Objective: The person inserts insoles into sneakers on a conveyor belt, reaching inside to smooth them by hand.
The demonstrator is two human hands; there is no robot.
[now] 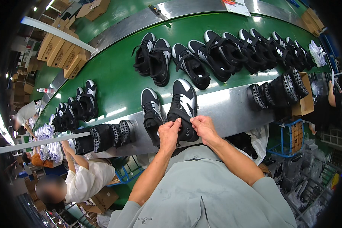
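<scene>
A black sneaker with a white toe cap (183,94) stands directly before me on the metal table edge, toe pointing away. My left hand (169,133) pinches near the left side of its opening, at the ankle strap or collar; which one is unclear. On the opposite side, my right hand (204,128) pinches the strap or collar between thumb and forefinger. The fingers partly hide the opening. A matching sneaker (151,106) stands just left of the held one, its heel partly behind my left hand.
Several black sneakers (195,69) stand in a row across the green conveyor belt (114,77), with more (88,99) at the left. Perforated black shoe forms (290,87) lie right, others (125,131) left. A person in white (88,179) works close by on the left. A screwdriver (156,11) lies on the far rail.
</scene>
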